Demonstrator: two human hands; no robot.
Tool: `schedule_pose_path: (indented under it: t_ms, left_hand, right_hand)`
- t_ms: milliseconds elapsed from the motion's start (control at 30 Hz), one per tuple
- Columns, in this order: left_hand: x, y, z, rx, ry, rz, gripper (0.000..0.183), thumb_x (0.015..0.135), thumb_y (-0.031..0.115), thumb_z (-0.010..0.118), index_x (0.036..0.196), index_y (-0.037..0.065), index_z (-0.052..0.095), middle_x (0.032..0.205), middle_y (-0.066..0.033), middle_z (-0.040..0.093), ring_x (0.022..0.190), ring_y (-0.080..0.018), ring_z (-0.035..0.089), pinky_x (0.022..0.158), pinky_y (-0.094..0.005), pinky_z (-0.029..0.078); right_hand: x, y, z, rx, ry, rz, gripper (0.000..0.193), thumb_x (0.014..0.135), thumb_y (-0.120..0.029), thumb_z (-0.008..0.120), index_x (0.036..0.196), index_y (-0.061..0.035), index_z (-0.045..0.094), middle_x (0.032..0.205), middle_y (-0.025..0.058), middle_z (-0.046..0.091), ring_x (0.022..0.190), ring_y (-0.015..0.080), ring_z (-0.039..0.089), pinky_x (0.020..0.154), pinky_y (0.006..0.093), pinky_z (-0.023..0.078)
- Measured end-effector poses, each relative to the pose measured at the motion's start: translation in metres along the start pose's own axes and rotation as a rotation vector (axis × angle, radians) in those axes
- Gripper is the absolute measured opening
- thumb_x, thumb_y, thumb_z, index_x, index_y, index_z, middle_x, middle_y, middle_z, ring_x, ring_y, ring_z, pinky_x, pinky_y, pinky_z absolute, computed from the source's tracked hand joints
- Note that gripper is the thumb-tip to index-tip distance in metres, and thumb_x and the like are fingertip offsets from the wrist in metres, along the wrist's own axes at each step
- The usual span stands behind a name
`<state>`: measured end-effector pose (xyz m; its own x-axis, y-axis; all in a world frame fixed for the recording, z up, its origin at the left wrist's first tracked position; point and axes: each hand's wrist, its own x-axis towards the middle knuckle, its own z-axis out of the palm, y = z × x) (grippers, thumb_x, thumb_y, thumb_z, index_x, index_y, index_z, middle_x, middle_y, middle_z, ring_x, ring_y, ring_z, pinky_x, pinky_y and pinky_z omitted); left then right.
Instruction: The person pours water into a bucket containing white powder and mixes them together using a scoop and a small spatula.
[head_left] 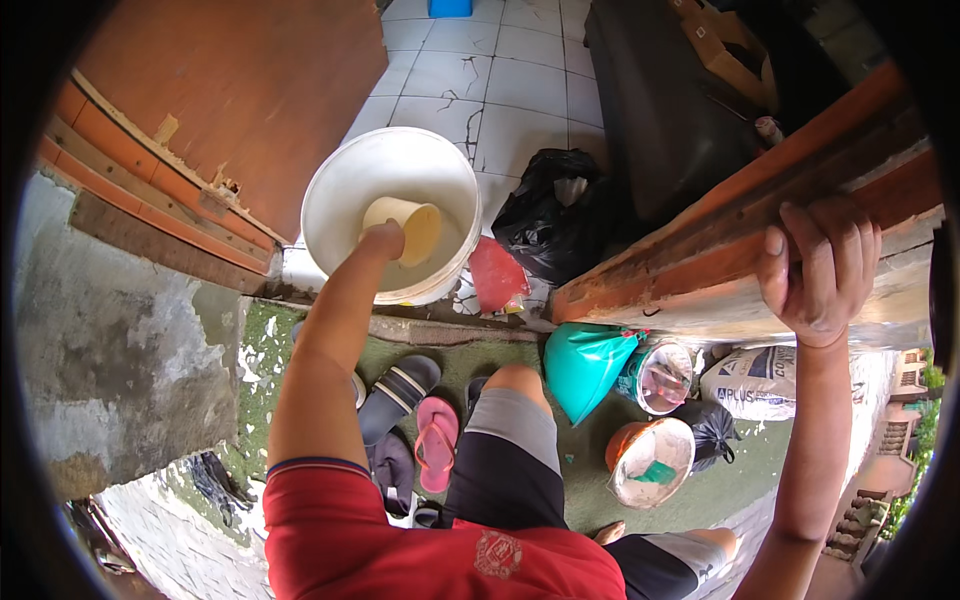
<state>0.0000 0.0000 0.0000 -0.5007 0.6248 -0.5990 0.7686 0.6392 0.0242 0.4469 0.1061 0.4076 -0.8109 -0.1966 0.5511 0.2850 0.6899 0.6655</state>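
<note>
Your left hand [385, 240] is closed on a cream cup [410, 218] inside the white bucket [338, 190]; your right hand [825, 265], half-curled, touches the wooden doorframe [690, 250], grip unclear.

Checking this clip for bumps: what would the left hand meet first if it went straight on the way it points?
Likely the inside of the bucket, the cup in the left hand touching first; whether far wall or bottom, depth leaves unclear.

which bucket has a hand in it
The large white bucket, furthest left: the left hand holds a cream cup inside it. The orange bucket and the small tub, off to the right, have no hand in them.
</note>
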Motion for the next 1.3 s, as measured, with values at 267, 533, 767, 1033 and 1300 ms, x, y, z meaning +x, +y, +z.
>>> schedule_pose_path:
  t_ms: [267, 533, 767, 1033, 1300]
  left_hand:
    - [0.022, -0.009, 0.043, 0.179, 0.172, 0.211, 0.032, 0.092, 0.017, 0.057, 0.114, -0.007, 0.057, 0.1, -0.0237, 0.069, 0.088, -0.0315, 0.072, 0.073, -0.042, 0.057]
    - [-0.062, -0.012, -0.051, -0.647, -0.161, 0.098, 0.03, 0.095, 0.022, 0.059, 0.088, -0.007, 0.058, 0.068, -0.0085, 0.057, 0.052, -0.0156, 0.052, 0.043, -0.0327, 0.04]
    - [-0.135, -0.037, -0.091, -1.02, -0.166, 0.123, 0.027, 0.098, 0.025, 0.058, 0.101, -0.002, 0.055, 0.072, -0.0039, 0.053, 0.051, -0.0097, 0.047, 0.039, -0.0253, 0.034]
    - [-0.284, -0.028, -0.115, -1.217, 0.056, 0.117, 0.028, 0.097, 0.029, 0.063, 0.112, 0.006, 0.055, 0.071, 0.0015, 0.049, 0.05, -0.0041, 0.042, 0.037, -0.0199, 0.03]
    - [-0.404, 0.059, -0.065, -1.122, 0.225, 0.12, 0.026, 0.1, 0.029, 0.057, 0.108, 0.005, 0.056, 0.067, 0.0028, 0.049, 0.047, -0.0039, 0.041, 0.036, -0.0197, 0.029]
  right_hand:
    - [0.002, -0.001, -0.003, 0.023, 0.0, 0.006, 0.013, 0.088, -0.019, 0.065, 0.09, -0.0068, 0.067, 0.087, 0.0049, 0.062, 0.08, 0.024, 0.061, 0.072, 0.0363, 0.047]
    - [0.004, 0.004, 0.005, 0.034, 0.075, -0.012, 0.008, 0.08, -0.016, 0.07, 0.085, -0.0099, 0.065, 0.084, 0.0023, 0.061, 0.073, 0.021, 0.058, 0.064, 0.0338, 0.042]
    - [0.006, 0.005, 0.002, 0.053, 0.142, -0.019, 0.011, 0.075, -0.015, 0.072, 0.079, -0.01, 0.063, 0.083, 0.0039, 0.06, 0.069, 0.0228, 0.056, 0.061, 0.0336, 0.04]
    - [0.0, 0.008, 0.01, 0.236, 0.375, -0.14, 0.011, 0.074, -0.008, 0.067, 0.082, -0.0042, 0.06, 0.081, 0.0101, 0.055, 0.071, 0.0267, 0.055, 0.063, 0.0362, 0.044]
    - [-0.127, -0.082, -0.019, 0.948, 0.417, 0.244, 0.013, 0.075, -0.002, 0.067, 0.086, -0.0019, 0.061, 0.08, 0.0099, 0.057, 0.068, 0.0259, 0.058, 0.06, 0.035, 0.047]
